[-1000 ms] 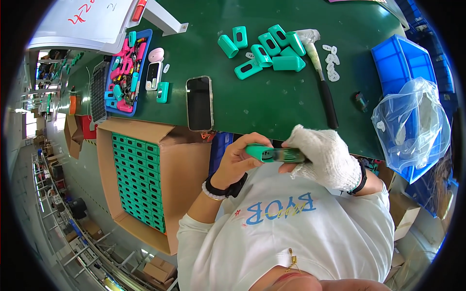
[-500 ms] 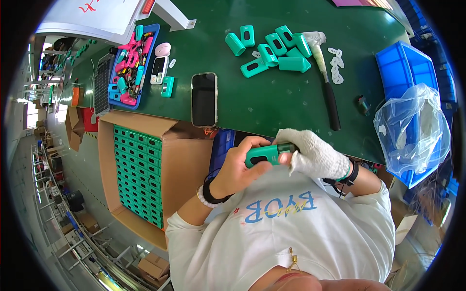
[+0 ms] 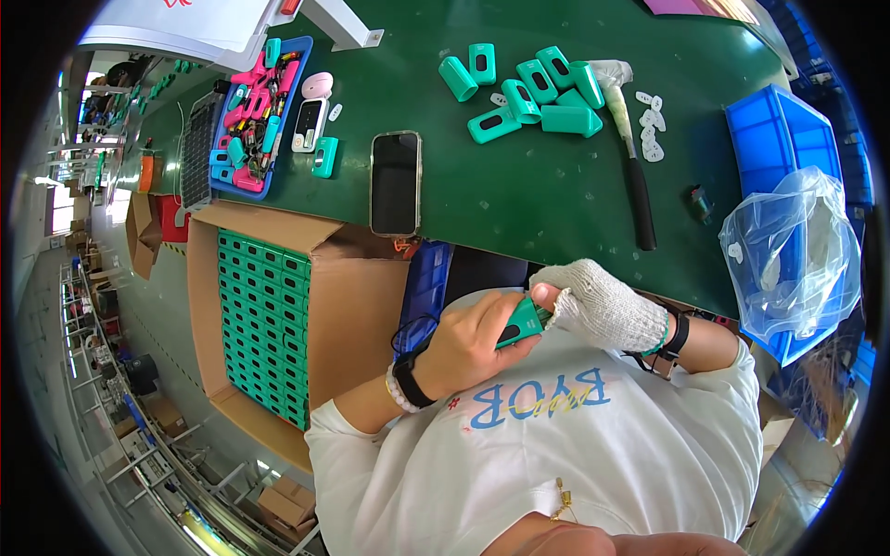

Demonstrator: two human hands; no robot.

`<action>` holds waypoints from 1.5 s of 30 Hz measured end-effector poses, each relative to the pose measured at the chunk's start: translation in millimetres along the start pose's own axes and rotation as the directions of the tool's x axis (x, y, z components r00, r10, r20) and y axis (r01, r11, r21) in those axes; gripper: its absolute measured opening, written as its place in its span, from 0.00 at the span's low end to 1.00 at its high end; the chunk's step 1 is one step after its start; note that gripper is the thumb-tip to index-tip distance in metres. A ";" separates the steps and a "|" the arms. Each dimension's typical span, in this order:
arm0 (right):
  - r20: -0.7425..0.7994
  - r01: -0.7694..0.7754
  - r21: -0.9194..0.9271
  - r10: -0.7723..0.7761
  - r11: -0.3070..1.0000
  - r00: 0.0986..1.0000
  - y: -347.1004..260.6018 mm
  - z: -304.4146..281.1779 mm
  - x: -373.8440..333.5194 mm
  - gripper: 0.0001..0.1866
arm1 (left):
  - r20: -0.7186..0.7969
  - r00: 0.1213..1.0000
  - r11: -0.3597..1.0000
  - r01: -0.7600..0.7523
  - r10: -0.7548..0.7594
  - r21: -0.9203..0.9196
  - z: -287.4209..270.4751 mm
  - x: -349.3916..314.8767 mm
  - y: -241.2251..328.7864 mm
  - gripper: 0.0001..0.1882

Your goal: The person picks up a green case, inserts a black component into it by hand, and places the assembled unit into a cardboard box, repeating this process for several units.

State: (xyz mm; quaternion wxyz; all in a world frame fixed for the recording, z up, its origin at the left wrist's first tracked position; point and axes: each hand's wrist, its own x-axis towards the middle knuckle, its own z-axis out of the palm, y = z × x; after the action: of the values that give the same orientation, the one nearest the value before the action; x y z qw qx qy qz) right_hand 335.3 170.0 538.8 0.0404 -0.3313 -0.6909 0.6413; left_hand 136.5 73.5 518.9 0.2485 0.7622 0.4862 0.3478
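Between my hands, over my lap by the table's near edge, is a green plastic casing (image 3: 525,324) with a dark window. The bare fingers of my left hand (image 3: 471,341) wrap round its body. My right hand (image 3: 603,304), in a white knitted glove with bare fingertips, is closed at the casing's right end. What the gloved fingers pinch there is mostly hidden. Farther off on the green table (image 3: 501,199) lies a loose cluster of similar green casings (image 3: 538,82). A hammer (image 3: 638,199) with a black handle and wrapped head lies to their right.
A phone (image 3: 395,185) lies left of centre. Behind it are a blue tray (image 3: 298,69) of pink and green parts and a keyboard (image 3: 197,153). A carton (image 3: 357,296) stacked with green casings stands at left. White pieces (image 3: 653,148) and a bag-lined blue bin (image 3: 742,120) are at right.
The casing has moved slightly down and tilted, its right end now higher. My left hand has turned further round it, and the gloved hand now covers the dark part that showed at its end.
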 end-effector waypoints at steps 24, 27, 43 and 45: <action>-0.128 0.350 -0.395 -0.428 0.850 0.895 -16.2 -5.9 2.8 0.24 | -0.081 0.942 0.876 0.268 -0.325 -0.401 -12.3 -12.0 -16.4 0.29; 0.086 0.381 -0.526 -0.398 0.761 0.914 -19.9 -9.0 -3.3 0.26 | 0.054 0.968 0.931 0.252 -0.247 -0.263 -19.2 -10.2 -14.2 0.28; 0.021 0.209 0.029 -0.210 0.977 0.978 5.5 17.3 14.9 0.14 | -0.070 0.907 0.806 0.332 -0.416 -0.491 -38.3 -17.2 -4.3 0.25; 0.085 0.248 0.012 -0.248 0.969 0.965 3.5 25.9 20.0 0.13 | -0.104 0.877 0.764 0.344 -0.470 -0.546 -39.0 -28.8 1.4 0.24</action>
State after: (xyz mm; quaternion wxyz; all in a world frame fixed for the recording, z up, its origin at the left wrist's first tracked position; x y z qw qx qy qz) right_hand 308.8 157.8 523.7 0.0908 -0.2145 -0.7275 0.6453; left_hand 99.0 48.1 536.3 0.4524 0.4968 0.5565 0.4887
